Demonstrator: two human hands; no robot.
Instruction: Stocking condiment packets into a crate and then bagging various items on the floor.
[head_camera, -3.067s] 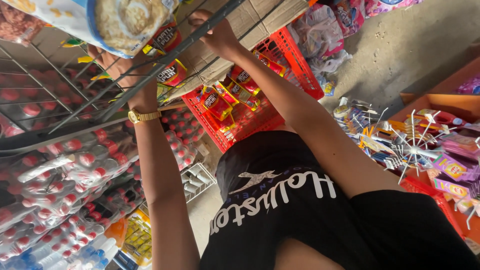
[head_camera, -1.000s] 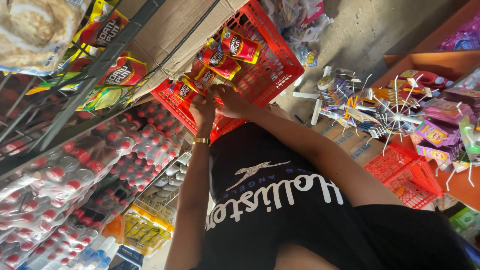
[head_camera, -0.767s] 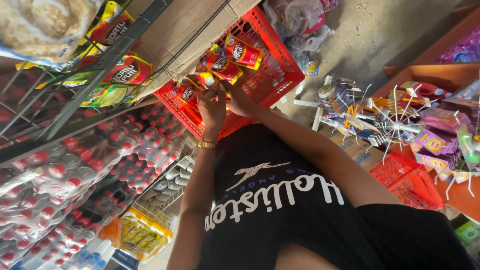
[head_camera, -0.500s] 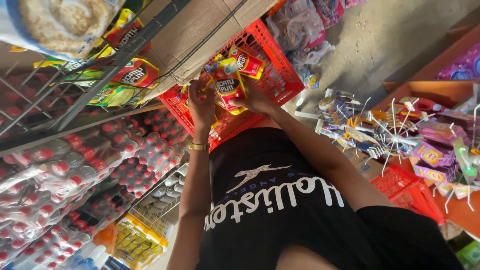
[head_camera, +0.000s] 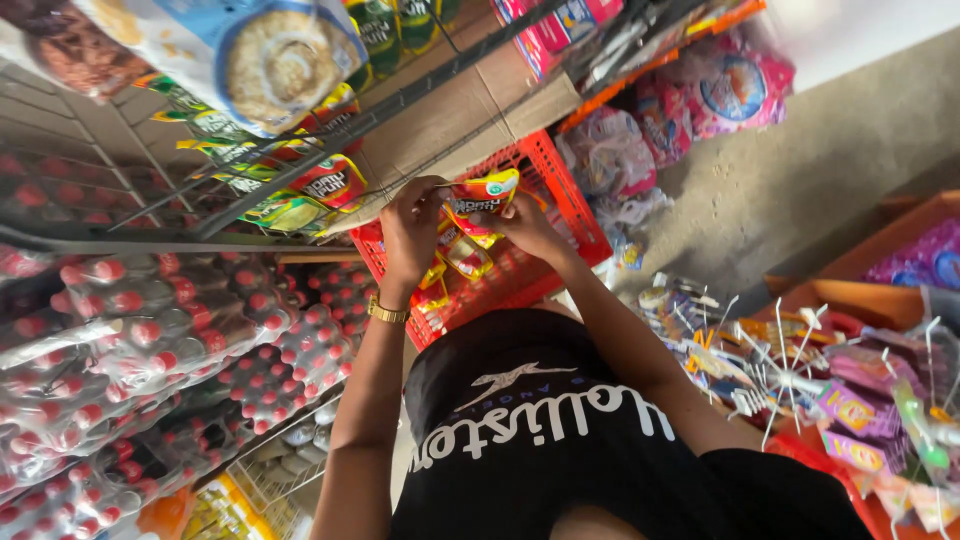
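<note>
Both my hands hold a small red and yellow snack packet (head_camera: 486, 191) in front of me, above a red plastic crate (head_camera: 565, 186). My left hand (head_camera: 411, 232), with a gold watch (head_camera: 386, 312) on its wrist, grips the packet's left edge. The packet's right side is pinched by the fingers of my right hand (head_camera: 527, 226). More packets of the same kind (head_camera: 462, 257) lie in the crate just below. My black printed shirt (head_camera: 560, 440) fills the lower middle of the view.
A wire shelf (head_camera: 400, 100) with snack bags (head_camera: 318, 182) runs across the top left. Shrink-wrapped packs of red-capped bottles (head_camera: 150, 340) are stacked at left. A hook rack with small packets (head_camera: 800, 380) stands at right. Pink bagged goods (head_camera: 705, 88) hang beside a concrete floor (head_camera: 860, 150).
My hands came down from the wire shelf to the red crate, took a red packet out of it and lifted it between them.
</note>
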